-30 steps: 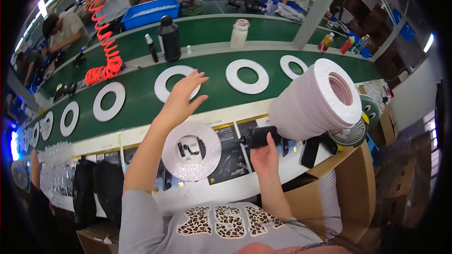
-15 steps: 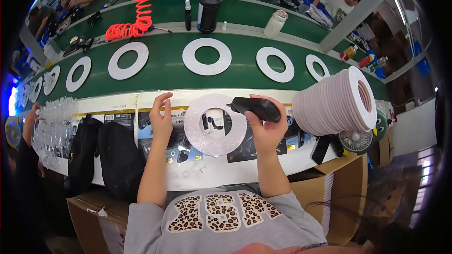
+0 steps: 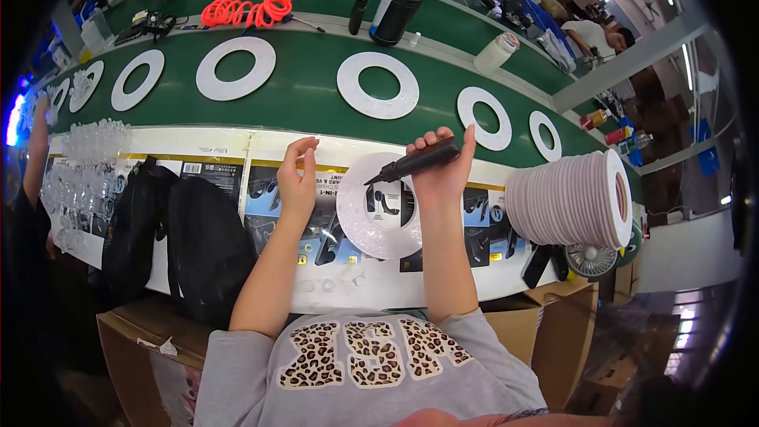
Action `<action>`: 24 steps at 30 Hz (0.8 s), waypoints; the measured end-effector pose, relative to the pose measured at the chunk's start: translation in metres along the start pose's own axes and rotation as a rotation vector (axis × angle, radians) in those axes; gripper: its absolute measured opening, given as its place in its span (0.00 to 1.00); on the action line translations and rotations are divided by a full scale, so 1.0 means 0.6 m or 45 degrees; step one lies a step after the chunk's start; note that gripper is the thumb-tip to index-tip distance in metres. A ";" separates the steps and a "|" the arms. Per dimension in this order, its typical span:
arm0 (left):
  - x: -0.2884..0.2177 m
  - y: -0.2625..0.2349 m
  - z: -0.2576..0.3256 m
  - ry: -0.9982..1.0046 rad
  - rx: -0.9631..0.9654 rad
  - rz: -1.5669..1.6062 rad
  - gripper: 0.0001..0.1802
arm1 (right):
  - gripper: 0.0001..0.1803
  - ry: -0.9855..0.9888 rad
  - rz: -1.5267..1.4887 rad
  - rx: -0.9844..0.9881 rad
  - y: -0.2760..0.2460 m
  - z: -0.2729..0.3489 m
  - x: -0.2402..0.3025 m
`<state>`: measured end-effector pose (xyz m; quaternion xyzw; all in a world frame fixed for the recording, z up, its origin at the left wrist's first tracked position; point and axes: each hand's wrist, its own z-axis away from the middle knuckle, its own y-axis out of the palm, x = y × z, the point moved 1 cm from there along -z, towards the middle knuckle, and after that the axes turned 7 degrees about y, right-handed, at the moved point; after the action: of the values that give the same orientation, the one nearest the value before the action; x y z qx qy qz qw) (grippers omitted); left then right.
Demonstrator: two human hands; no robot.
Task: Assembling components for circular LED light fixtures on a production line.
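My right hand (image 3: pixel 441 175) grips a black pen-shaped tool (image 3: pixel 413 163), its tip pointing left over a white ring-shaped disc (image 3: pixel 378 207) lying flat on the workbench in front of me. My left hand (image 3: pixel 296 182) hovers just left of that disc with fingers loosely curled and apart, holding nothing. A stack of pale ring discs (image 3: pixel 571 198) stands on edge to the right of my right hand.
The green conveyor belt (image 3: pixel 308 99) carries several white rings (image 3: pixel 377 84). Behind it lie a coiled orange hose (image 3: pixel 254 1), a black bottle (image 3: pixel 397 3) and a white jar (image 3: pixel 494 52). Black bags (image 3: pixel 183 237) sit at my left; a small fan (image 3: pixel 593 259) at right. Another person's arm (image 3: pixel 35 160) shows far left.
My left hand came back from the belt and now sits beside the white disc. My right hand raised the black tool above the disc. The view tilted toward the bench.
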<state>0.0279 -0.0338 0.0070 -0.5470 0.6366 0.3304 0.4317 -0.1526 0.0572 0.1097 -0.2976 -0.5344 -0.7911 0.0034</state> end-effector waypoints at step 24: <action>0.003 0.006 -0.002 -0.043 0.021 0.030 0.10 | 0.24 -0.272 0.653 0.429 0.009 -0.038 -0.081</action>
<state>0.0240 -0.0353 0.0056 -0.5303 0.6382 0.3393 0.4430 -0.1214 0.0203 0.0857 -0.4992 -0.5627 -0.6292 0.1957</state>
